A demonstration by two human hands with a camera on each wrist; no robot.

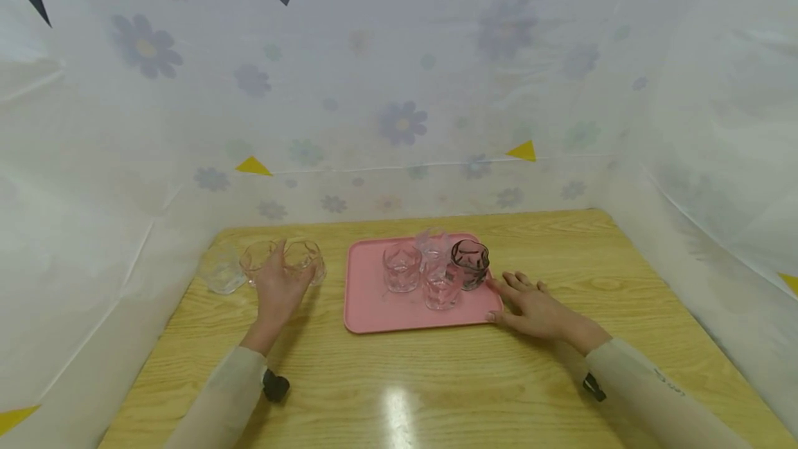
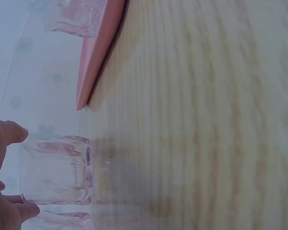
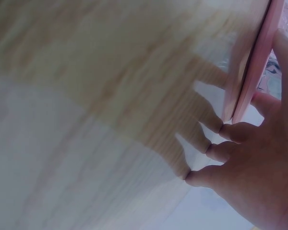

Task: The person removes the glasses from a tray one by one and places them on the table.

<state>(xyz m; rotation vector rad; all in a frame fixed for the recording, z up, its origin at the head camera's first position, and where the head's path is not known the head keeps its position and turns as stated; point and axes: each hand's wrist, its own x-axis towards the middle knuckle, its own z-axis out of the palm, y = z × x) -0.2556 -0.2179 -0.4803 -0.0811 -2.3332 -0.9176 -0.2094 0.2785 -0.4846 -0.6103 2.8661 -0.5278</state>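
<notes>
One pinkish glass (image 2: 55, 170) between thumb (image 2: 12, 132) and fingers (image 2: 29, 210) of the left hand (image 1: 278, 287)

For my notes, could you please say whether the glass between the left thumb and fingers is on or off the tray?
Off: the head view shows table between the glass and the pink tray.

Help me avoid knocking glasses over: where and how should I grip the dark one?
Probably pinch the dark glass by its right wall at the rim, from above and the right: it stands upright, mouth up, with clear glasses crowding its left.
</notes>
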